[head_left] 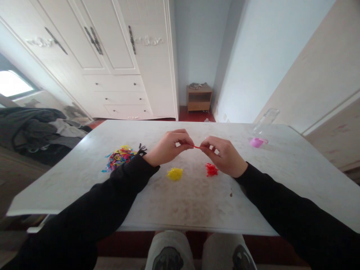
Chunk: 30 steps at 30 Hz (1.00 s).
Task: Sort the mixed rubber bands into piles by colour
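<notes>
Strand (pixel 197 147): ends hidden by fingers (pixel 186 142) | mixed pile (pixel 120 158): partly behind sleeve (pixel 137 170)

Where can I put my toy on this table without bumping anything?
Bare tabletop shows on the right, between the pink object and the right sleeve, and on the left, between the mixed-colour pile and the tabletop's left edge. It's crowded in the middle: the left hand and right hand pinch a red strip, with the yellow pile and red pile nearby.

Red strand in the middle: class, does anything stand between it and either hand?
Nothing visible does: the left hand and right hand pinch the red strand directly, one from each side.
</notes>
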Tool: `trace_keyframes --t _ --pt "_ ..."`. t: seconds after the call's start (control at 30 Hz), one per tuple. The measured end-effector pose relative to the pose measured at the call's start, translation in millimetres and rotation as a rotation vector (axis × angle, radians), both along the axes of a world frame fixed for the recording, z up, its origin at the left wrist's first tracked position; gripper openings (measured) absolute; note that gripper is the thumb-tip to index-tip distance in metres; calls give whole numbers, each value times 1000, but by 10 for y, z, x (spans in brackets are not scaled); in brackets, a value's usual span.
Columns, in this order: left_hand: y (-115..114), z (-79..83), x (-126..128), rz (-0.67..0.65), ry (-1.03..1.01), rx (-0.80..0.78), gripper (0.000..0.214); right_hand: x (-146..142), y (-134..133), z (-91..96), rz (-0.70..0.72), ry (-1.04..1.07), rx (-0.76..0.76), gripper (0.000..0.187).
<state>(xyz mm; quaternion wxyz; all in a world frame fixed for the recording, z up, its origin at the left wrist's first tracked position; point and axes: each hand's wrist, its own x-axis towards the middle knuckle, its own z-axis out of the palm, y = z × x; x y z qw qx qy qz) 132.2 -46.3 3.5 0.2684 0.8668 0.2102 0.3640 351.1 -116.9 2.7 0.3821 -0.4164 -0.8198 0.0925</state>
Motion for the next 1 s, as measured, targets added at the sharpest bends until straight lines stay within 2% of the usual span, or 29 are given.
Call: trace_keyframes --t 0.37,1.0 --pt "-43 2 7 10 -11 -15 10 1 -14 0 33 39 -25 11" --pt "-60 -51 34 -11 -14 -45 12 18 2 -20 -24 49 -30 9"
